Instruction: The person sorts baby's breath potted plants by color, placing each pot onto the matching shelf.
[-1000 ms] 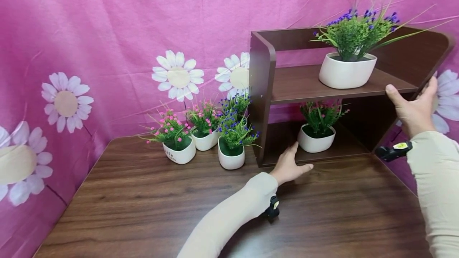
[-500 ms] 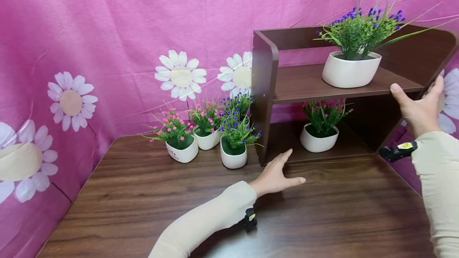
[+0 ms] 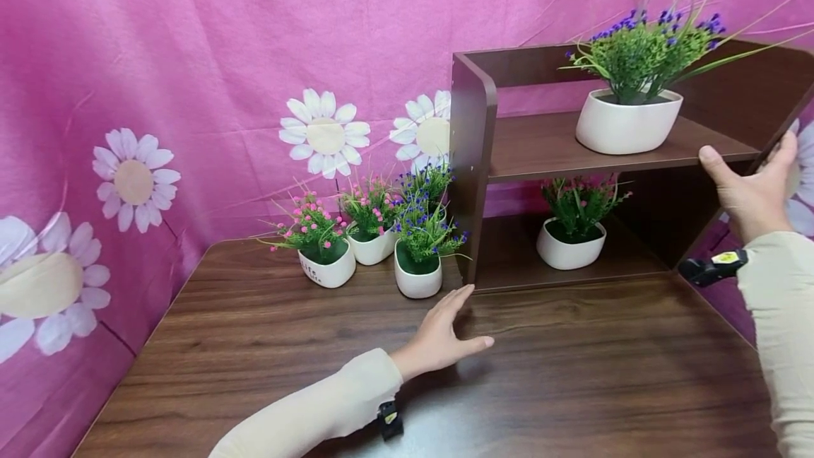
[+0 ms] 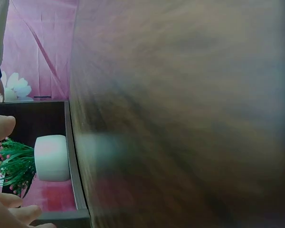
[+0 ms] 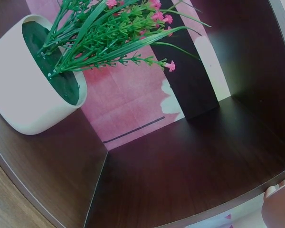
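My left hand (image 3: 437,334) hovers over the wooden table with fingers and thumb spread, holding nothing, just in front of the shelf's left corner. With my right hand (image 3: 759,189) I hold the right side panel of a dark brown two-tier desk shelf (image 3: 472,154), thumb at the middle board's front edge and fingers round the outside. A white pot (image 3: 571,251) of pink flowers stands on the bottom board; in the right wrist view this pot (image 5: 31,90) shows close up. On the upper board sits a larger white pot (image 3: 628,126) with purple-blue flowers.
Left of the shelf, several potted plants stand grouped: a "Life" pot (image 3: 327,268) with pink flowers, another pink-flowered pot (image 3: 374,246), and a blue-flowered pot (image 3: 417,280) in front of a further blue-flowered plant (image 3: 435,182). A pink daisy-print cloth (image 3: 210,55) hangs behind the table (image 3: 267,345).
My left hand has drawn back from beside the lower pot, moving left and toward me across the table. The right hand stays on the shelf's side; the view has turned slightly left.
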`<state>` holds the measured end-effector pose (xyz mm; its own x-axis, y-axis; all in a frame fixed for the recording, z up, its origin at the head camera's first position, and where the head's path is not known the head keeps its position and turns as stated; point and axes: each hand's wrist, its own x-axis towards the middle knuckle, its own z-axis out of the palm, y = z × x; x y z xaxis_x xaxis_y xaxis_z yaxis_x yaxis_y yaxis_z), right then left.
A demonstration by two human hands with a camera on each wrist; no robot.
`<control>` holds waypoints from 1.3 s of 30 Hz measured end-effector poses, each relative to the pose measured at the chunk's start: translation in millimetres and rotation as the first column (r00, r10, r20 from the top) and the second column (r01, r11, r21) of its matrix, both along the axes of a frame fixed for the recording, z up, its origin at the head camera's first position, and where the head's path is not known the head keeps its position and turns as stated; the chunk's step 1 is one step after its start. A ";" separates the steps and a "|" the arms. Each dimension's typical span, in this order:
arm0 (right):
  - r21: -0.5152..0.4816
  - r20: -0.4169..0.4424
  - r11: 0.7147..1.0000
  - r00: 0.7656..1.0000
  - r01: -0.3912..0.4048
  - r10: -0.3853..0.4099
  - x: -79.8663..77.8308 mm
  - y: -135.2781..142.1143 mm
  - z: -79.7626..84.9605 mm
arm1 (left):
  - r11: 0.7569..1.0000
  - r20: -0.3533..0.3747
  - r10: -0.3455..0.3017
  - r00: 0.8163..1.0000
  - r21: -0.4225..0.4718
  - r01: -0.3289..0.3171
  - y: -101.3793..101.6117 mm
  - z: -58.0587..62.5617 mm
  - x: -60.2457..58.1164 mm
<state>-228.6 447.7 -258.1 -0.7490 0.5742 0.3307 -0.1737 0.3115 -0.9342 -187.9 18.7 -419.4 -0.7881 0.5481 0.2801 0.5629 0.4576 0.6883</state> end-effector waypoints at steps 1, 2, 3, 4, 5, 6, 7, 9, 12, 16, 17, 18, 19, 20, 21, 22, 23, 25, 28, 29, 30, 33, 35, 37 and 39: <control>0.003 0.003 1.000 1.000 0.003 -0.003 0.3 -0.2 0.2 | 1.000 0.009 0.007 1.000 0.010 -0.007 -4.6 -0.1 1.5; 0.005 0.004 1.000 1.000 0.007 -0.007 0.8 -0.7 0.4 | 1.000 0.016 0.016 1.000 0.023 -0.017 -8.9 -0.3 2.8; 0.007 0.002 1.000 1.000 0.010 -0.010 1.2 -1.4 0.7 | 0.999 0.020 0.028 0.999 0.037 -0.028 -13.3 -0.5 3.9; 0.008 -0.001 1.000 1.000 0.012 -0.012 1.5 -1.9 1.0 | 0.998 0.019 0.040 0.999 0.055 -0.041 -17.6 -0.7 4.8; 0.008 -0.005 1.000 1.000 0.014 -0.014 1.7 -2.3 1.2 | 0.995 0.012 0.055 0.998 0.077 -0.056 -21.7 -1.0 5.3; 0.011 -0.006 1.000 1.000 0.016 -0.016 1.9 -2.7 1.4 | 0.992 -0.001 0.075 0.997 0.101 -0.074 -25.7 -1.3 5.7; 0.005 -0.013 1.000 1.000 0.014 -0.014 1.9 -3.0 1.6 | 0.987 -0.015 0.101 0.995 0.126 -0.099 -29.6 -1.4 5.9; -0.002 -0.020 1.000 1.000 0.010 -0.010 1.9 -3.0 1.7 | 0.972 -0.039 0.161 0.986 0.179 -0.151 -36.6 -1.7 5.5; 0.006 -0.003 1.000 1.000 0.010 -0.010 2.1 -3.1 1.3 | 0.938 -0.046 0.259 0.965 0.250 -0.240 -44.8 -2.7 1.7; 0.025 0.014 1.000 1.000 0.016 -0.016 2.3 -3.0 2.0 | 0.881 -0.007 0.369 0.929 0.322 -0.348 -49.1 -3.5 -8.4; 0.025 0.013 1.000 1.000 0.016 -0.016 2.3 -2.9 2.2 | 0.866 0.010 0.390 0.921 0.337 -0.370 -49.0 -3.4 -11.0; 0.026 0.009 1.000 1.000 0.016 -0.016 2.1 -2.8 2.7 | 0.853 0.022 0.407 0.913 0.350 -0.388 -48.7 -3.7 -13.8; 0.025 0.005 1.000 1.000 0.015 -0.015 2.0 -2.6 2.8 | 0.840 0.034 0.421 0.906 0.362 -0.404 -47.9 -3.9 -16.4; 0.026 0.005 1.000 1.000 0.014 -0.014 2.1 -2.5 2.8 | 0.828 0.048 0.435 0.899 0.371 -0.420 -46.9 -4.2 -18.8; 0.028 0.009 1.000 1.000 0.014 -0.015 2.1 -2.4 2.6 | 0.818 0.057 0.447 0.893 0.377 -0.434 -45.8 -5.1 -21.6; 0.029 0.011 0.999 1.000 0.015 -0.015 2.2 -2.4 2.4 | 0.809 0.066 0.458 0.886 0.380 -0.447 -44.2 -6.5 -24.7; 0.028 0.013 1.000 1.000 0.014 -0.014 2.2 -2.5 2.2 | 0.799 0.077 0.471 0.879 0.385 -0.462 -42.3 -7.8 -27.5; 0.024 0.017 1.000 1.000 0.013 -0.013 2.4 -2.6 1.4 | 0.780 0.101 0.493 0.864 0.390 -0.490 -37.9 -10.5 -33.1; 0.013 0.012 1.000 1.000 0.011 -0.011 2.6 -3.1 1.1 | 0.747 0.152 0.506 0.849 0.415 -0.519 -30.4 -13.6 -39.8; 0.008 0.010 1.000 1.000 0.010 -0.010 2.6 -3.4 1.1 | 0.736 0.170 0.507 0.845 0.425 -0.527 -27.8 -14.2 -41.4; 0.004 0.007 1.000 1.000 0.008 -0.008 2.7 -3.6 1.2 | 0.726 0.184 0.509 0.841 0.432 -0.535 -25.3 -14.7 -42.9; -0.006 0.004 1.000 1.000 0.002 -0.002 2.8 -4.4 1.3 | 0.699 0.220 0.519 0.826 0.447 -0.559 -18.2 -16.4 -46.6; -0.007 0.002 1.000 1.000 0.002 -0.002 2.7 -4.7 1.3 | 0.688 0.239 0.530 0.814 0.441 -0.577 -14.2 -17.3 -49.0; -0.004 -0.004 1.000 1.000 0.003 -0.003 2.7 -4.7 1.3 | 0.678 0.254 0.546 0.799 0.426 -0.599 -10.9 -19.0 -52.6; -0.002 -0.012 1.000 1.000 0.006 -0.006 3.1 -4.5 1.1 | 0.668 0.263 0.561 0.785 0.416 -0.617 -8.3 -20.4 -56.4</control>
